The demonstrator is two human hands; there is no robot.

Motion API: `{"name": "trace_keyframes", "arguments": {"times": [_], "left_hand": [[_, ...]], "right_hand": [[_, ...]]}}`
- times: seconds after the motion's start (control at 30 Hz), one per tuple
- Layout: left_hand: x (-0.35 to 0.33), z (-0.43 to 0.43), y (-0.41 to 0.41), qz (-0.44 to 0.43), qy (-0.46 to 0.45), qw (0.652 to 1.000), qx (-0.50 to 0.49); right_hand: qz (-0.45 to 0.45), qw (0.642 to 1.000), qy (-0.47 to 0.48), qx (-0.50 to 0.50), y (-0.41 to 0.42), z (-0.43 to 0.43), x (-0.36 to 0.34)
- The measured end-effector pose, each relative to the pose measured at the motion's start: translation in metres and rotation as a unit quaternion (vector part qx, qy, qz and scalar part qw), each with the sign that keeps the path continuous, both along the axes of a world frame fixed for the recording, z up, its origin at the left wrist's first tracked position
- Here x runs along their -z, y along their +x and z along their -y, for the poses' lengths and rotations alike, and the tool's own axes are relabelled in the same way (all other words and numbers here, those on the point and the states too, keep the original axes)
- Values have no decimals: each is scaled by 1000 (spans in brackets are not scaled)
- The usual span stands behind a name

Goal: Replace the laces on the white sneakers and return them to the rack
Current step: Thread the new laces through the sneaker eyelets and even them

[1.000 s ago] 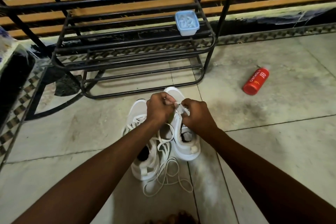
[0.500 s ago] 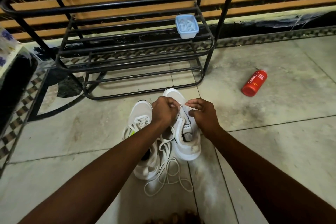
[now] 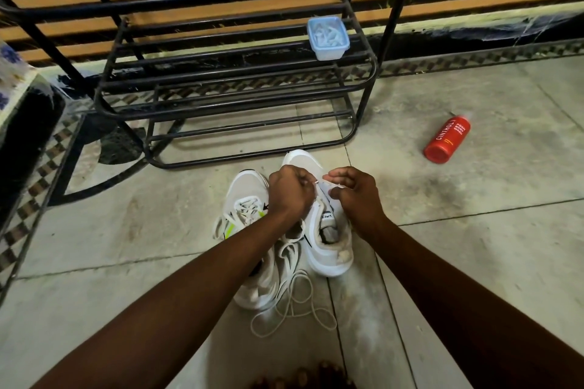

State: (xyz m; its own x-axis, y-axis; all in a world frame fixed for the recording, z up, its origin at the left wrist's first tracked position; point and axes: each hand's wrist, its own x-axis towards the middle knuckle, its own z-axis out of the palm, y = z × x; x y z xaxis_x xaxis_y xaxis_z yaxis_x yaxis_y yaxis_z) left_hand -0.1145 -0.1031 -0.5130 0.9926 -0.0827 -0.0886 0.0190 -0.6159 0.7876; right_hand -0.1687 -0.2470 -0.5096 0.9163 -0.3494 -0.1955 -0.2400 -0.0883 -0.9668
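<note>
Two white sneakers stand side by side on the tiled floor (image 3: 474, 246), just in front of the black rack's (image 3: 240, 110) bottom rail; the left hand (image 3: 289, 194) has its fingers clenched on a lace (image 3: 284, 251) tip over the right sneaker (image 3: 328, 259), the rest looping beside the left sneaker (image 3: 246, 196). The right hand (image 3: 355, 199) hovers there, fingers curled; whether they grasp anything, I cannot tell. A lidded tub (image 3: 328, 38) sits on the rack; a red bottle (image 3: 447, 139) lies well apart.
</note>
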Motion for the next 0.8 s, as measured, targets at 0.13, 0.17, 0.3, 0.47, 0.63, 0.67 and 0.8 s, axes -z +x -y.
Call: {"name": "trace_keyframes", "arguments": {"times": [0.13, 0.17, 0.3, 0.47, 0.63, 0.67, 0.8], "left_hand": [[-3, 3, 1, 6, 57, 998, 23], [-7, 4, 1, 12, 75, 997, 35], [-13, 7, -4, 26, 121, 990, 70], [-14, 9, -12, 32, 118, 990, 73], [-11, 7, -17, 16, 90, 994, 56], [-10, 6, -19, 11, 91, 994, 55], [-10, 6, -27, -2, 75, 997, 29]], "right_hand": [[14, 999, -34, -1, -1, -1, 2], [17, 999, -43, -2, -1, -1, 2], [17, 999, -49, 0, -9, 2, 3], [22, 999, -30, 30, -22, -2, -1], [33, 998, -47, 28, -35, -5, -4], [34, 998, -54, 27, -38, -6, -4], [46, 996, -72, 38, -45, -13, -4]]}}
